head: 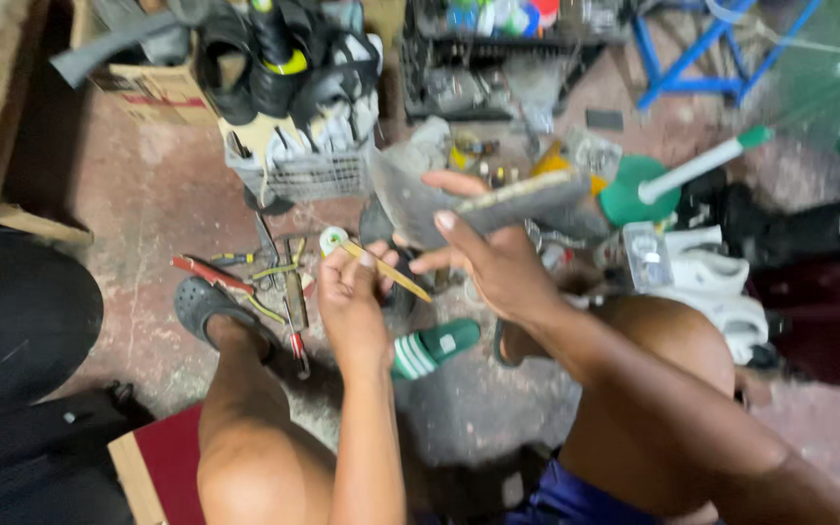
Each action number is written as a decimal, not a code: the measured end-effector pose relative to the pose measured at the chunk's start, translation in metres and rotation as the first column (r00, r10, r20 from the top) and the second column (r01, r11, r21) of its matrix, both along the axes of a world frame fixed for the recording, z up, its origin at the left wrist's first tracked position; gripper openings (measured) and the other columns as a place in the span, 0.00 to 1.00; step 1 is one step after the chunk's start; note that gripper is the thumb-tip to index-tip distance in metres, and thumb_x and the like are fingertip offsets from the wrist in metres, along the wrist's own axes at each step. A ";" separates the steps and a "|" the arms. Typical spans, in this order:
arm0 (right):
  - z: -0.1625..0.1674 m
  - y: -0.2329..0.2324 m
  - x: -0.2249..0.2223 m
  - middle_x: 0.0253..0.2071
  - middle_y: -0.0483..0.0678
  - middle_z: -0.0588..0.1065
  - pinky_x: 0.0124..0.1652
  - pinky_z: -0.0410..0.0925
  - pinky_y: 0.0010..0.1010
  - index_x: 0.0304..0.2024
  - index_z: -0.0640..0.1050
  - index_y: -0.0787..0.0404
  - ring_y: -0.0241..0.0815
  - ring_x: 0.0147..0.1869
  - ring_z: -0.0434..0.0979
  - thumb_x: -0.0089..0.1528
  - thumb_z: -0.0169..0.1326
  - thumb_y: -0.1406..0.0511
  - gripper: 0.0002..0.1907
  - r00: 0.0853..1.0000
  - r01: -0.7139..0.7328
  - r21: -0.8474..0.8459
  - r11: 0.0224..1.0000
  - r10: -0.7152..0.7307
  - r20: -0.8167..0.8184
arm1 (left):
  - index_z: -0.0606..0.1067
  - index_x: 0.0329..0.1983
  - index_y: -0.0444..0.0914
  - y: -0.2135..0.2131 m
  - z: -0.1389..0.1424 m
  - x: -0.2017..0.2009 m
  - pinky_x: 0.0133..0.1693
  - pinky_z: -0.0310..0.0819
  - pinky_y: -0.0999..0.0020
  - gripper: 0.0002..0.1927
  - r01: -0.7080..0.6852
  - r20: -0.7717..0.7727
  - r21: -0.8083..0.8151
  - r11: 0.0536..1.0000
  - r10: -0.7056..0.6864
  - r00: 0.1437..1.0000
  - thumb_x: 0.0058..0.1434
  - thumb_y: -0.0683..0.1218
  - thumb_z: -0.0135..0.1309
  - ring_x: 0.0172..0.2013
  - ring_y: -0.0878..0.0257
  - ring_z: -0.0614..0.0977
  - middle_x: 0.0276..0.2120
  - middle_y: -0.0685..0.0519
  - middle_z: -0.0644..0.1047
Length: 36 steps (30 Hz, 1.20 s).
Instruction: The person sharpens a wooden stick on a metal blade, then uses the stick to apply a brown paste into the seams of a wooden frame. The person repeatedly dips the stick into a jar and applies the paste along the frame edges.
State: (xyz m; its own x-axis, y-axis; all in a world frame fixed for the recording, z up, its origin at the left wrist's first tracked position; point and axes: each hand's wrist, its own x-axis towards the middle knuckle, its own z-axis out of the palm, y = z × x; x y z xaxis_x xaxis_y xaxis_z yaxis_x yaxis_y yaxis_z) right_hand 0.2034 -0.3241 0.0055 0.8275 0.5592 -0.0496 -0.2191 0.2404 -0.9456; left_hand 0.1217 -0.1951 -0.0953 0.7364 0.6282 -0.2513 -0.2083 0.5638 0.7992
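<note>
The floor (148, 194) is worn, stained concrete with a reddish cast, strewn with workshop clutter. The person sits low over it, bare knees spread.

The left hand (354, 292) is clenched around a thin yellowish stick (388, 271), which slants out to the right from between its fingers. The right hand (493, 258) grasps a flat grey shoe sole (483, 199) by its near edge, thumb on top, holding it up in the air just right of the stick's tip.

Beneath the hands, on the floor, lie a green striped slide sandal (435, 347) and, to the left, a scatter of hand tools (274, 282) with red and yellow handles. The person's left foot wears a grey clog (201, 303) beside them. Farther off stand a grey plastic basket (303, 165) of black footwear, a cardboard box (148, 87), a dark wire rack (478, 58) and a blue metal frame (702, 58). To the right sit a green funnel-like piece with a white handle (663, 185) and white shoes (721, 282).

Bare floor shows at the far left and near the right knee; the middle is crowded.
</note>
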 end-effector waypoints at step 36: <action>-0.037 0.014 -0.007 0.53 0.46 0.75 0.48 0.74 0.23 0.65 0.70 0.65 0.29 0.49 0.75 0.68 0.54 0.72 0.22 0.938 -0.013 -0.222 0.975 0.089 0.335 | 0.76 0.46 0.33 -0.012 0.007 -0.004 0.44 0.76 0.73 0.06 0.002 -0.152 0.581 0.814 0.106 0.983 0.66 0.36 0.54 0.39 0.68 0.82 0.38 0.52 0.81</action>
State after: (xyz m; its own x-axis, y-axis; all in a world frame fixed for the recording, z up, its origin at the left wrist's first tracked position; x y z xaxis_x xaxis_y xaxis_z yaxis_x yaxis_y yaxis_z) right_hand 0.1968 -0.3106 -0.0315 0.7862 0.6085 0.1080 0.1193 0.0221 -0.9926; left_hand 0.1173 -0.2075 -0.0882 0.6783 0.7329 0.0525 -0.0559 -0.0199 0.9982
